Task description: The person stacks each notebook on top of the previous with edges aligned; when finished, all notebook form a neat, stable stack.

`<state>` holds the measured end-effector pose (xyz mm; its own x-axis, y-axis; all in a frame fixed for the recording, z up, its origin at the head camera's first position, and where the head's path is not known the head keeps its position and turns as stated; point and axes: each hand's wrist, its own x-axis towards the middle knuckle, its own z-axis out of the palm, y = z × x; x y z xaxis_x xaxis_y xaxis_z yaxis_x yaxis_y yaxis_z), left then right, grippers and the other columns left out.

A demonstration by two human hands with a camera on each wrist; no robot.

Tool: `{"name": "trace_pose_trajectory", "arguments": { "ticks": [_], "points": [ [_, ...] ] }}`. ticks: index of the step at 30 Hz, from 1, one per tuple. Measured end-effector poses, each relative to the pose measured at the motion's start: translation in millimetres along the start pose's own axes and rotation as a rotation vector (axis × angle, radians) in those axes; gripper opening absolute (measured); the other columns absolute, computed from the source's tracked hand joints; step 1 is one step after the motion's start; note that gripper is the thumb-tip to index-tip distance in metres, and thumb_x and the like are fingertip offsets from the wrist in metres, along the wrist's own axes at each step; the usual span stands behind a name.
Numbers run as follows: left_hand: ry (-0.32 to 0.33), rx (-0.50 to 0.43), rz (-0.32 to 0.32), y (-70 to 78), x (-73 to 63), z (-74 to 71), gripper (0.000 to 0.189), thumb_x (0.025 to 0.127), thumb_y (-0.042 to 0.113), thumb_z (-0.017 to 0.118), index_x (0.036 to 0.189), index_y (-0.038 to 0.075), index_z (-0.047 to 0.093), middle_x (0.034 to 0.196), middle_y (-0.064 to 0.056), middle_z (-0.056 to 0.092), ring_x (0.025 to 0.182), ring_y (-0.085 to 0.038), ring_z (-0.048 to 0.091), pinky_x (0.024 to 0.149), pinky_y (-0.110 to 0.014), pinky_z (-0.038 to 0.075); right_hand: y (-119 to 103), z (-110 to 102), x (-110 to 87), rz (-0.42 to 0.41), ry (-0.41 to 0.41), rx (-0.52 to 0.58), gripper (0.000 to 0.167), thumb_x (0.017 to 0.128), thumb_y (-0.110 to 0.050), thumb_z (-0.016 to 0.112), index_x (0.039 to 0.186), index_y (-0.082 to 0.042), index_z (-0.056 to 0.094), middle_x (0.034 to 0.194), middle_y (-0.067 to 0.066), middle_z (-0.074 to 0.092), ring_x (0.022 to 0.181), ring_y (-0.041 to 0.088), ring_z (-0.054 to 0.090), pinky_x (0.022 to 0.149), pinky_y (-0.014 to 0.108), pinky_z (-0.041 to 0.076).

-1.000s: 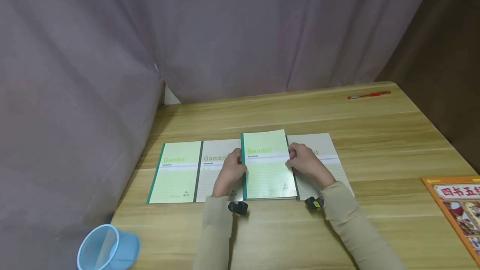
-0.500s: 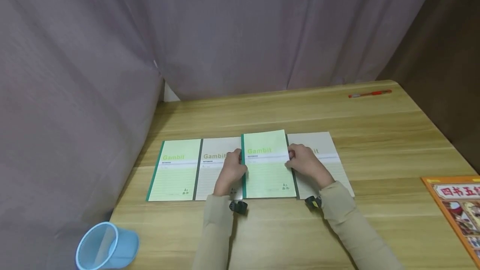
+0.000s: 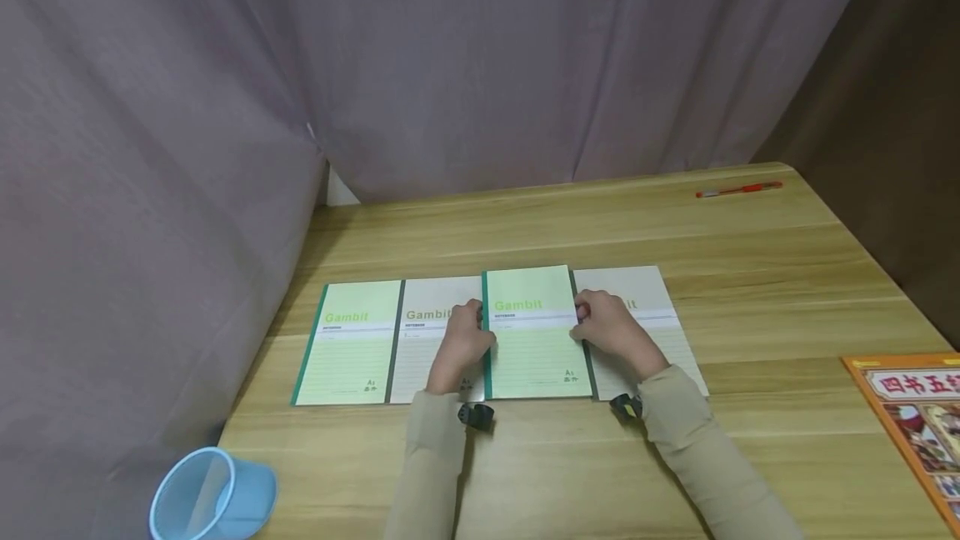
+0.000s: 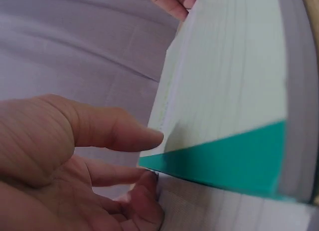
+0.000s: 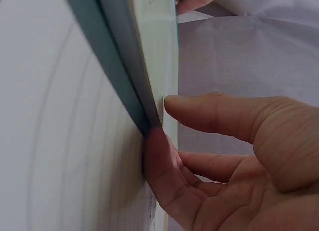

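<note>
A light-green notebook [image 3: 528, 357] with a green spine lies between my two hands, overlapping its white neighbours' edges in the head view. My left hand [image 3: 462, 340] holds its spine side; in the left wrist view the thumb [image 4: 132, 133] is over the green spine strip [image 4: 229, 158], with curled fingers beneath the edge. At the opposite edge my right hand [image 3: 617, 330] grips the notebook, thumb [image 5: 214, 111] on the cover side and a fingertip [image 5: 162, 151] against the page edge. Partly under my hands are a white notebook [image 3: 420, 357] on the left and another white notebook [image 3: 663, 332] on the right.
Another green notebook [image 3: 348, 361] ends the row at left. A blue bin [image 3: 251, 498] stands at the table's [image 3: 562, 473] front left. A red pen [image 3: 742, 189] lies at the back right, an orange-bordered book [image 3: 911, 407] at the right edge. Grey curtains [image 3: 450, 65] hang behind.
The held green notebook's far edge has come down slightly, closer in line with the row. Both hands keep their places at its sides.
</note>
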<state>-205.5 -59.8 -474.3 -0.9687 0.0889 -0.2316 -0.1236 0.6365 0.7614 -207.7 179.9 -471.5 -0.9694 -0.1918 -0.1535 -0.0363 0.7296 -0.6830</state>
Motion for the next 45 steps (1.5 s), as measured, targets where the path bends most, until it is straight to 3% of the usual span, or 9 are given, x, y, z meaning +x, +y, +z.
{"name": "trace_pose_trajectory", "arguments": {
  "ticks": [6, 10, 13, 21, 26, 33, 40, 45],
  "points": [
    [0.048, -0.05, -0.013, 5.7, -0.1, -0.5, 0.056, 0.086, 0.005, 0.061, 0.138, -0.013, 0.048, 0.117, -0.025, 0.055, 0.098, -0.032, 0.054, 0.078, -0.041, 0.052, 9.4, -9.5, -8.0, 0.003, 0.031, -0.019, 0.04, 0.083, -0.002, 0.07, 0.118, 0.014, 0.06, 0.09, 0.012, 0.059, 0.081, 0.025, 0.054, 0.07, 0.035, 0.046],
    [0.084, -0.093, 0.025, 11.0, 0.4, -1.2, 0.06, 0.088, 0.006, 0.061, 0.142, -0.013, 0.044, 0.113, -0.026, 0.057, 0.085, -0.025, 0.055, 0.068, -0.034, 0.052, 17.5, -17.2, -15.0, 0.001, 0.085, -0.001, 0.045, 0.081, -0.001, 0.065, 0.123, 0.013, 0.058, 0.092, 0.011, 0.059, 0.084, 0.026, 0.054, 0.076, 0.04, 0.047],
    [0.073, -0.107, 0.059, 16.0, 0.4, 0.3, 0.061, 0.088, 0.006, 0.061, 0.143, -0.013, 0.043, 0.107, -0.025, 0.057, 0.074, -0.021, 0.05, 0.061, -0.031, 0.048, 22.0, -23.9, -19.7, -0.008, 0.132, -0.001, 0.047, 0.079, -0.001, 0.065, 0.124, 0.013, 0.058, 0.092, 0.012, 0.061, 0.085, 0.028, 0.056, 0.08, 0.045, 0.047],
    [-0.019, -0.116, 0.132, 31.4, 3.8, 14.4, 0.054, 0.09, 0.007, 0.061, 0.141, -0.007, 0.048, 0.119, -0.02, 0.061, 0.08, -0.023, 0.058, 0.069, -0.033, 0.05, 28.7, -40.7, -30.7, 0.022, 0.153, 0.024, 0.048, 0.084, -0.002, 0.068, 0.126, 0.015, 0.054, 0.097, 0.018, 0.061, 0.089, 0.032, 0.057, 0.08, 0.046, 0.047],
    [-0.071, -0.12, 0.184, 44.6, 8.7, 24.8, 0.053, 0.09, 0.008, 0.062, 0.141, -0.005, 0.05, 0.118, -0.017, 0.065, 0.074, -0.019, 0.059, 0.063, -0.028, 0.048, 34.6, -50.7, -35.6, 0.078, 0.165, 0.029, 0.05, 0.085, -0.003, 0.068, 0.128, 0.016, 0.052, 0.1, 0.02, 0.059, 0.089, 0.033, 0.056, 0.077, 0.042, 0.046],
    [-0.131, -0.122, 0.213, 57.8, 11.4, 40.2, 0.052, 0.091, 0.009, 0.062, 0.14, -0.002, 0.052, 0.117, -0.013, 0.068, 0.084, -0.018, 0.067, 0.071, -0.028, 0.052, 45.5, -60.3, -43.8, 0.147, 0.173, 0.028, 0.051, 0.084, -0.003, 0.069, 0.128, 0.017, 0.051, 0.096, 0.019, 0.055, 0.086, 0.031, 0.052, 0.075, 0.042, 0.043],
    [-0.262, -0.151, 0.241, 65.5, 11.7, 53.4, 0.05, 0.094, 0.009, 0.062, 0.141, -0.003, 0.052, 0.122, -0.015, 0.07, 0.089, -0.022, 0.072, 0.075, -0.028, 0.055, 53.2, -66.6, -51.4, 0.187, 0.153, -0.009, 0.057, 0.084, -0.004, 0.067, 0.132, 0.019, 0.047, 0.114, 0.034, 0.056, 0.099, 0.043, 0.054, 0.083, 0.053, 0.047],
    [-0.308, -0.15, 0.237, 68.2, 10.5, 59.0, 0.048, 0.093, 0.01, 0.064, 0.137, -0.005, 0.055, 0.125, -0.017, 0.068, 0.102, -0.024, 0.071, 0.083, -0.03, 0.056, 56.0, -71.8, -55.4, 0.245, 0.144, 0.011, 0.058, 0.085, -0.004, 0.064, 0.134, 0.021, 0.044, 0.122, 0.039, 0.054, 0.107, 0.05, 0.055, 0.088, 0.058, 0.048]
  ]
}}
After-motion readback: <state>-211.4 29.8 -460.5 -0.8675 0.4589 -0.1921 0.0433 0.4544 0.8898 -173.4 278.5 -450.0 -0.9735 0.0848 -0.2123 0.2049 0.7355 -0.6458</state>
